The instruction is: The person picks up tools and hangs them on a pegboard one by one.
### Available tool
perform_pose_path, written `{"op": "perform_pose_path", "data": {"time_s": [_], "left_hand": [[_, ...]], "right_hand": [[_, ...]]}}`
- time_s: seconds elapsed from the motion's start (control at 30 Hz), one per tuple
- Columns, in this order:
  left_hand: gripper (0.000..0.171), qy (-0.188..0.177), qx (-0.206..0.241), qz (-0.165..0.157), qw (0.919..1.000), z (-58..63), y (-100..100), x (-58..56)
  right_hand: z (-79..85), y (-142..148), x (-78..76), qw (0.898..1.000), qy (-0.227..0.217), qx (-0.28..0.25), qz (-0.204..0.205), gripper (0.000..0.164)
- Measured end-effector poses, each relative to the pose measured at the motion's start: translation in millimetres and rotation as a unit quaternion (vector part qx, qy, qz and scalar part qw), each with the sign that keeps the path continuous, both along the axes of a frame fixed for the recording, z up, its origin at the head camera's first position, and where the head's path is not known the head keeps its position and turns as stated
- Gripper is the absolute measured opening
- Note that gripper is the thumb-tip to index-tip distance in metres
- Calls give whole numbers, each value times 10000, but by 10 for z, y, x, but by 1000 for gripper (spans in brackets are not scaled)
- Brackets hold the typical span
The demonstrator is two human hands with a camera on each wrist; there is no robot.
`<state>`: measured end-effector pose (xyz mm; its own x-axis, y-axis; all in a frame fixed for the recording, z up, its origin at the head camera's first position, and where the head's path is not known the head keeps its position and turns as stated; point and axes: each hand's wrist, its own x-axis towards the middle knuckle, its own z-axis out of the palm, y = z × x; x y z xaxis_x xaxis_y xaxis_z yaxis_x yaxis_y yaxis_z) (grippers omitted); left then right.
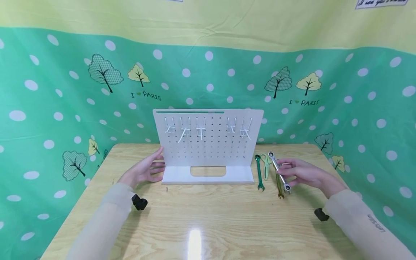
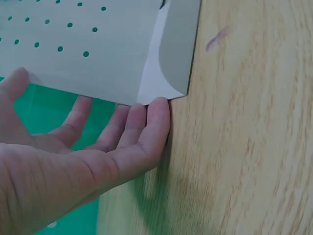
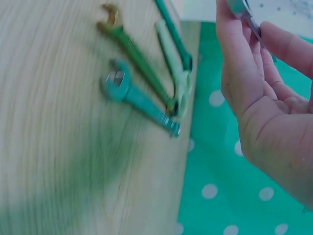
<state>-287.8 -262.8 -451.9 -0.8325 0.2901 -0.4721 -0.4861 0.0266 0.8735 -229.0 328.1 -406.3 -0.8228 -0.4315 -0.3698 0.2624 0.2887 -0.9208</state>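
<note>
Between the fingers and thumb of my right hand (image 1: 302,173) is a silver ratcheting wrench (image 1: 278,171), raised above the table and tilted. Beneath and beside it lie a dark green wrench (image 1: 259,171), pale green scissors (image 1: 266,168) and an olive-gold wrench (image 1: 279,186). In the right wrist view a teal adjustable wrench (image 3: 142,103) lies alongside them; the head view mostly hides it. My left hand (image 1: 147,169) touches the left edge of a white pegboard stand (image 1: 208,151), its fingers extended along that edge (image 2: 112,100).
Several white hooks (image 1: 200,130) are mounted on the upper part of the pegboard. The stand is on a light wooden table (image 1: 208,213), near its back edge. A green and yellow patterned cloth (image 1: 208,72) hangs behind and at both sides.
</note>
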Motion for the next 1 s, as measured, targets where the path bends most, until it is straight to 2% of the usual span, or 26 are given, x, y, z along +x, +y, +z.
{"op": "perform_pose_path", "data": {"time_s": [0.27,0.53,0.83,1.0], "left_hand": [[106,-56,-62,49,10000,-13,-8,-14],[104,-106,-31,-38,9999,-20,-33,-27],[106,-90,-101,-99,9999,-21,-32,-26],[107,-43,-157,-106,9998,-10,-32,-19]], "right_hand": [[77,-211,32,9984,69,-505,238,54],[203,-389,93,9984,255,-331,373,59],[287,-548,125,9981,410,-85,446,42],[373,-624,155,9964,603,-76,585,40]]}}
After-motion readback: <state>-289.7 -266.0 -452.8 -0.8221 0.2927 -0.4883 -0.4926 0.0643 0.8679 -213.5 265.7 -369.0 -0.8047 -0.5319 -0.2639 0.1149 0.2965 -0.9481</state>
